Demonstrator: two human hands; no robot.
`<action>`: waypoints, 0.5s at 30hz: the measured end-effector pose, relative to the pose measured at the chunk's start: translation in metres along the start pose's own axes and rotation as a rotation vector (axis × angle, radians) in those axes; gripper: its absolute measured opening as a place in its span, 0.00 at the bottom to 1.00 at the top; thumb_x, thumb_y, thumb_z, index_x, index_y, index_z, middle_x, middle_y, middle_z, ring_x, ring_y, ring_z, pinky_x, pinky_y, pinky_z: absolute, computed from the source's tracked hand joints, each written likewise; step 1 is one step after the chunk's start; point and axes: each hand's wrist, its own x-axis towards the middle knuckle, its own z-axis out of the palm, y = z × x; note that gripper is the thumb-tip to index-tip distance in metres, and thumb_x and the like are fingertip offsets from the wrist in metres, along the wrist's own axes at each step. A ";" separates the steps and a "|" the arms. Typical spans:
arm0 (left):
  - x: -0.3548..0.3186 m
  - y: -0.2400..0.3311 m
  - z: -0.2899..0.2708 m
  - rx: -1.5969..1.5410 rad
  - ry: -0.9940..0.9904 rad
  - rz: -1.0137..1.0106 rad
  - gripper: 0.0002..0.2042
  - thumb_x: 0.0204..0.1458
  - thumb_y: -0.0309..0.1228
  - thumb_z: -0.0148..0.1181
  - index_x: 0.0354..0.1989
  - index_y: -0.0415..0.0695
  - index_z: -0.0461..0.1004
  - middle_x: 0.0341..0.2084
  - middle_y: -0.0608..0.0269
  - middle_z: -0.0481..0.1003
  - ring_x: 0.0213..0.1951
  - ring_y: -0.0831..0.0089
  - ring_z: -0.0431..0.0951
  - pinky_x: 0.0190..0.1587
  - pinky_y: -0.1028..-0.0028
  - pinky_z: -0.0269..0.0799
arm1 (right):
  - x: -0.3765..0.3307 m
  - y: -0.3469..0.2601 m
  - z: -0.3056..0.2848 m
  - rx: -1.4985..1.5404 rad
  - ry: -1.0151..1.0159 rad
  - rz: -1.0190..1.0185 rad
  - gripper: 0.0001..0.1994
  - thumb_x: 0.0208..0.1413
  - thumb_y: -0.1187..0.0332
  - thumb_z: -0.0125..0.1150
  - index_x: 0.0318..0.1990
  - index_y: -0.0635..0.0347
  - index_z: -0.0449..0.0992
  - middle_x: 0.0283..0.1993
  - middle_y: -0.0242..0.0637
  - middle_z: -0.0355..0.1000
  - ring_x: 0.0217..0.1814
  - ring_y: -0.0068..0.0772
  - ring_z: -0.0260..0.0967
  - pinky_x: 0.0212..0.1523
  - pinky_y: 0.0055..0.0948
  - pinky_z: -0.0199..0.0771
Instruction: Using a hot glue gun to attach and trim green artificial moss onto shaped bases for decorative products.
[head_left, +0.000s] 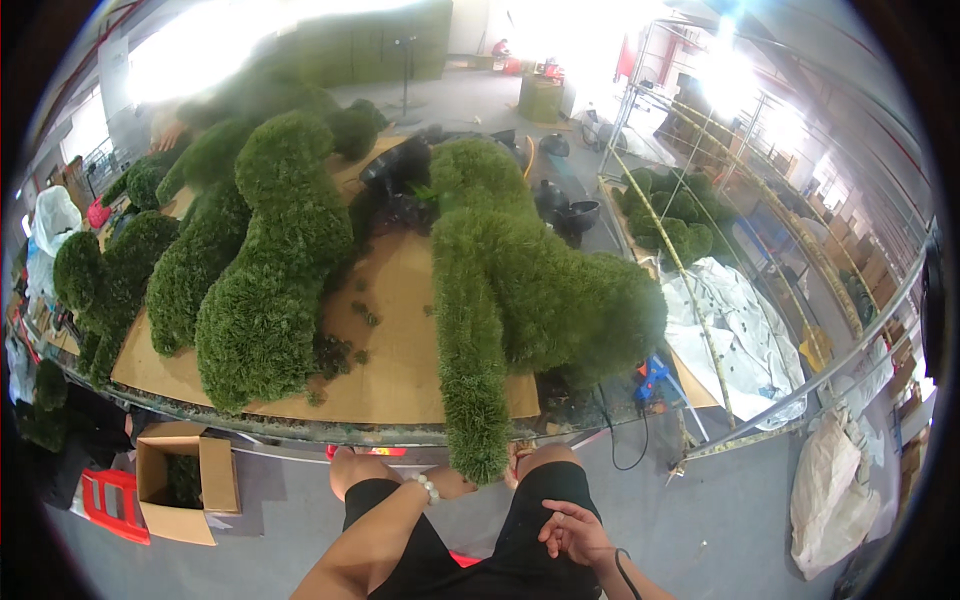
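A large green artificial-grass topiary figure (pixel 570 290) lies on the table in front of me, one long limb hanging over the near edge. My left hand (pixel 450 482), with a bead bracelet at the wrist, is at the lower end of that limb. Its fingers pass behind the grass and are partly hidden; what looks like fingertips shows on the limb's other side. My right hand (pixel 572 532) is over my right thigh, fingers loosely bent and apart, with nothing visible in it. A ring is on one finger.
More grass figures (pixel 270 270) lie left on a cardboard sheet (pixel 390 320) with loose green bits. Black bowl-shaped pots (pixel 400 165) stand behind. A blue-handled tool (pixel 655 375) is near the right edge. A cardboard box (pixel 222 475), red stool (pixel 112 505) and metal frame (pixel 715 430) flank me.
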 end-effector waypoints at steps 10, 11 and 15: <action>-0.071 0.039 -0.041 -0.234 -0.042 -0.209 0.25 0.59 0.48 0.56 0.56 0.40 0.72 0.48 0.45 0.78 0.52 0.51 0.77 0.53 0.58 0.72 | 0.002 0.003 0.007 -0.022 -0.022 0.014 0.20 0.67 0.68 0.53 0.65 0.59 0.63 0.36 0.51 0.76 0.27 0.37 0.73 0.31 0.36 0.76; -0.082 0.050 -0.049 -0.226 -0.044 -0.209 0.25 0.59 0.48 0.56 0.56 0.40 0.72 0.48 0.45 0.78 0.52 0.51 0.77 0.53 0.58 0.72 | 0.002 0.004 0.008 -0.016 -0.025 0.008 0.20 0.67 0.68 0.53 0.65 0.59 0.63 0.36 0.51 0.76 0.27 0.37 0.73 0.31 0.36 0.76; -0.130 0.110 -0.103 -0.403 0.096 -0.004 0.21 0.58 0.38 0.62 0.57 0.40 0.71 0.42 0.53 0.80 0.44 0.58 0.80 0.51 0.67 0.74 | 0.004 0.008 0.011 -0.015 -0.073 0.001 0.20 0.67 0.67 0.52 0.65 0.59 0.63 0.36 0.50 0.76 0.28 0.36 0.73 0.32 0.35 0.76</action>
